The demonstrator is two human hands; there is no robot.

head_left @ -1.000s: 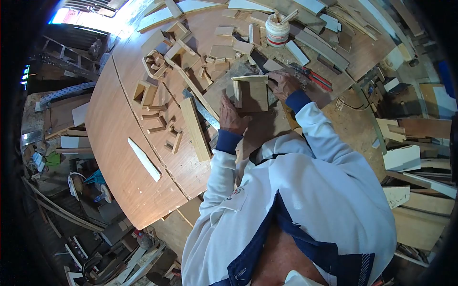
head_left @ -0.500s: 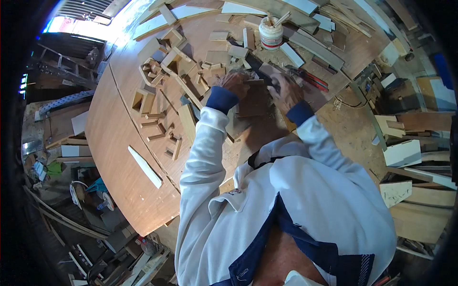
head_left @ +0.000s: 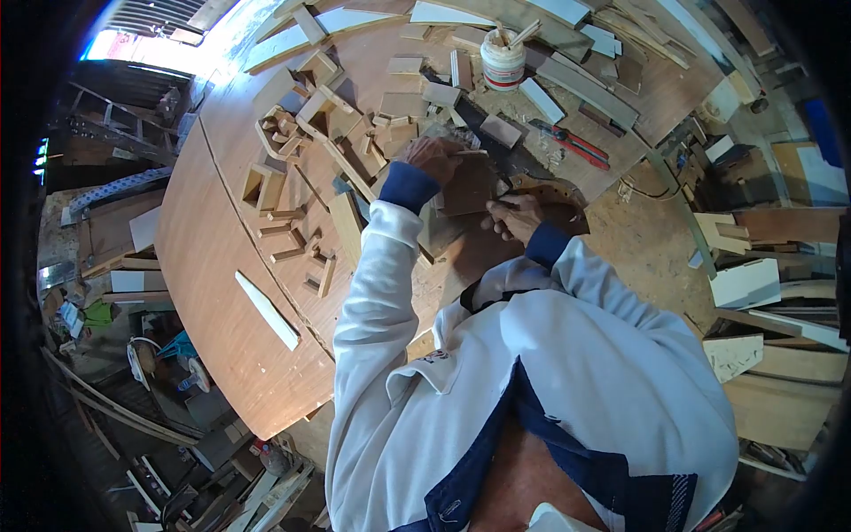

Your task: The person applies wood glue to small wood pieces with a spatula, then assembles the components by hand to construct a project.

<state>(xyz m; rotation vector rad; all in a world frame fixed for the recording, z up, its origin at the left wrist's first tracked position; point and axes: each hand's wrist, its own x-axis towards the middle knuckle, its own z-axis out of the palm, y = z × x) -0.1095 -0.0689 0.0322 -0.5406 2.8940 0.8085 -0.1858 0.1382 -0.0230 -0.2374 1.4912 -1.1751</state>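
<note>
My left hand (head_left: 432,160) is closed on the upper left edge of a flat brown board (head_left: 467,189) near the bench edge. Just right of the board, my right hand (head_left: 516,218) has its fingers curled; what they hold, if anything, is too small to tell. Beyond that hand lies a saw with a brown handle (head_left: 551,190) and a dark blade (head_left: 523,166). A small wooden block (head_left: 501,131) rests at the blade.
Small wooden pieces and open box shapes (head_left: 264,188) cover the bench (head_left: 208,301) at left. A white tub (head_left: 503,62) with sticks and red-handled pliers (head_left: 581,149) stand and lie farther back. A white strip (head_left: 268,310) lies at lower left. Offcuts (head_left: 746,284) fill the right side.
My right hand has moved down and left, off the dark saw area, which now shows its handle and blade. The small block there is now uncovered. My left hand has hardly moved.
</note>
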